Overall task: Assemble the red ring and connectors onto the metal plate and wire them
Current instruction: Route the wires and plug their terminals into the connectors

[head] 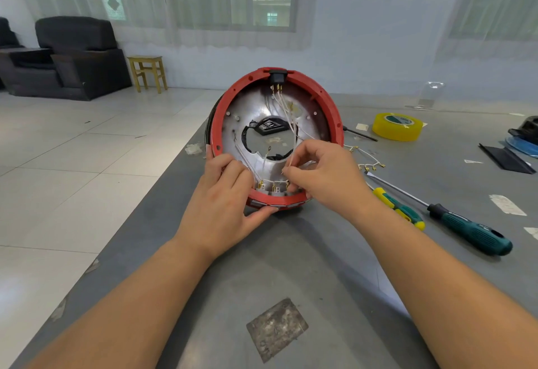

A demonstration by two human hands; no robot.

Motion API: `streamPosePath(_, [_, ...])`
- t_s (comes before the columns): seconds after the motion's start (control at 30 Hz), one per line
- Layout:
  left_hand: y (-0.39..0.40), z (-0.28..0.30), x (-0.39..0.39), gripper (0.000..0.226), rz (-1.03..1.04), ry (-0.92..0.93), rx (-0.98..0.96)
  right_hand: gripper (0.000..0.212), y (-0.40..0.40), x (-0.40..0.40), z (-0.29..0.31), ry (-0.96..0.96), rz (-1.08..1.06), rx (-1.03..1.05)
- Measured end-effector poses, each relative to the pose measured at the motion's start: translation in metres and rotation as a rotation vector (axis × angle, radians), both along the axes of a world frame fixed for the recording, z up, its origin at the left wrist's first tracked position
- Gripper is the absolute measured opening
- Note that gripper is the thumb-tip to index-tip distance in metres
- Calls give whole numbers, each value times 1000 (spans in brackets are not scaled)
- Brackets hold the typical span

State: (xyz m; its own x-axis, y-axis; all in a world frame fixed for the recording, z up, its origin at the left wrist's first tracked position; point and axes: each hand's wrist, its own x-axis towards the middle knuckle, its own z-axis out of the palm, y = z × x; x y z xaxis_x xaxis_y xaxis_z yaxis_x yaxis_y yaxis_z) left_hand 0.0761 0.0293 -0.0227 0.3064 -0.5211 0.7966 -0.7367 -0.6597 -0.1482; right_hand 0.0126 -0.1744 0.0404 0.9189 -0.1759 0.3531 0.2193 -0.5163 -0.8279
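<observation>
The red ring sits around the metal plate, and the assembly stands tilted up on its near edge on the grey table. A black connector is set in the ring's top, with white wires running down across the plate. Brass-tabbed connectors line the ring's bottom. My left hand grips the ring's lower left edge, thumb under the rim. My right hand pinches a white wire just above the bottom connectors.
A loose white wire harness with brass terminals lies right of the ring. Two screwdrivers, one yellow-green and one dark green, lie at the right. A yellow tape roll and black parts sit farther back. The table's left edge drops to tiled floor.
</observation>
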Motion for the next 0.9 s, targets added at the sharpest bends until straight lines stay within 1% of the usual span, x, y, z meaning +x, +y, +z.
streamPosePath(0.1, [-2, 1, -1, 56, 25, -3, 38, 18, -5, 1, 3, 19, 32, -56])
streamPosePath(0.27, [-3, -1, 0, 54, 35, -56, 45, 15, -8, 2, 8, 6, 14, -304])
streamPosePath(0.33, [-4, -3, 0, 53, 28, -91, 50, 15, -8, 2, 10, 31, 33, -363])
streamPosePath(0.43, [-7, -4, 1, 56, 18, -130, 46, 15, -8, 3, 10, 86, 83, -342])
streamPosePath(0.9, [-10, -3, 0, 56, 37, -139, 56, 15, -14, 6, 4, 112, 105, -324])
